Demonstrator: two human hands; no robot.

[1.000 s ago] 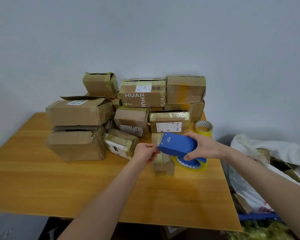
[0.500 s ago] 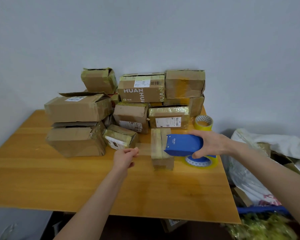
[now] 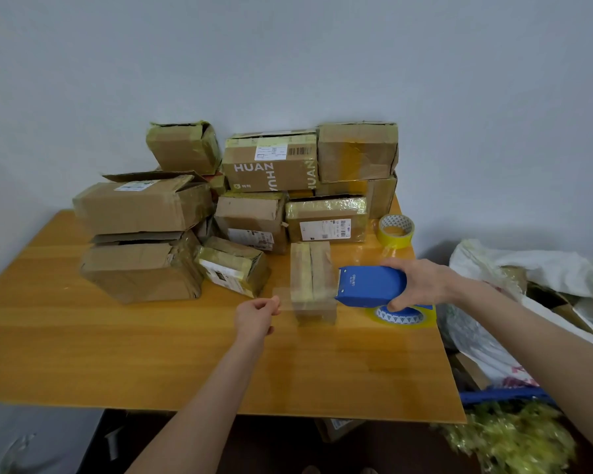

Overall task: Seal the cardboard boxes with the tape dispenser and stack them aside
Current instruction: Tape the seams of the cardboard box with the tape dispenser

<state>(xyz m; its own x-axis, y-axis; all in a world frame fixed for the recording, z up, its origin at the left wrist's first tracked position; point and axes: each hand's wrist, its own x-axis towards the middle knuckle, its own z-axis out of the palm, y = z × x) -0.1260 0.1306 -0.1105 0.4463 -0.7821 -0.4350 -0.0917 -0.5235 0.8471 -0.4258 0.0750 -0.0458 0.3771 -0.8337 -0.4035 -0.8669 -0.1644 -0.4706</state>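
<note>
Mid wooden tabletop (image 3: 117, 354), just before pile: small brown taped cardboard box (image 3: 312, 278). Gripped round body by right hand (image 3: 421, 283): blue plastic tape dispenser (image 3: 370, 285), nose touching box's right top edge; white brand print too small to read. Pinched in left hand (image 3: 255, 314), fingers curled: end of clear tape strip (image 3: 285, 297), stretched across box top. Behind: stacked brown cardboard boxes (image 3: 141, 206), white shipping labels unreadable; brown carton printed "HUAN" (image 3: 271, 165), barcode label on top edge. Yellow tape roll (image 3: 395, 230) at right rear

Bare from wrist to as far up as can be seen: two slender forearms. Bare too, left hand (image 3: 255, 316) and right hand (image 3: 421, 283), fingers and wrists plain.
</note>
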